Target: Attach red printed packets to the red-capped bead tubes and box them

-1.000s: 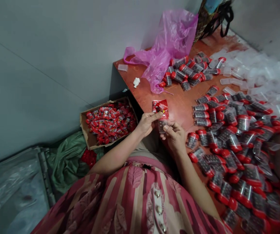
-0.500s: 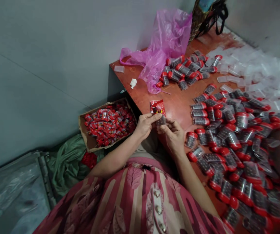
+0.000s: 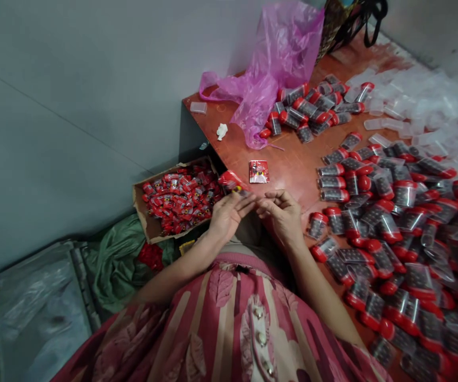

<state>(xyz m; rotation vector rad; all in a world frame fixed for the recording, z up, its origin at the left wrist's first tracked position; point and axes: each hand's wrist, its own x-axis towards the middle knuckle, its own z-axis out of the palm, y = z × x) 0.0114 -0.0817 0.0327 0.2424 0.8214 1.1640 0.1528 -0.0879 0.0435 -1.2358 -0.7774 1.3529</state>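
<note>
Between the thumb and fingers of my left hand [image 3: 227,216] is a red printed packet [image 3: 232,180], smeared by motion, tilted toward the carton of packets. My right hand [image 3: 283,215] is close beside it, its thumb and fingertips pinched together; whatever they hold, if anything, is too small to make out. Just beyond the hands, a flat stack of red printed squares [image 3: 259,172] lies on the table. The open carton [image 3: 144,225] to the left is heaped with similar red packets [image 3: 181,199].
Many red-capped clear tubes with dark contents [image 3: 380,212] cover the right of the reddish table [image 3: 229,154]. Behind them lie clear plastic pieces [image 3: 423,106]. A pink plastic bag [image 3: 288,48] and crumpled white scrap [image 3: 221,131] are farther back. Green cloth [image 3: 113,270] lies below the carton.
My hands have come apart slightly. The red packet has moved from between both hands leftward with my left hand, uncovering the stack of red squares. The view has shifted slightly.
</note>
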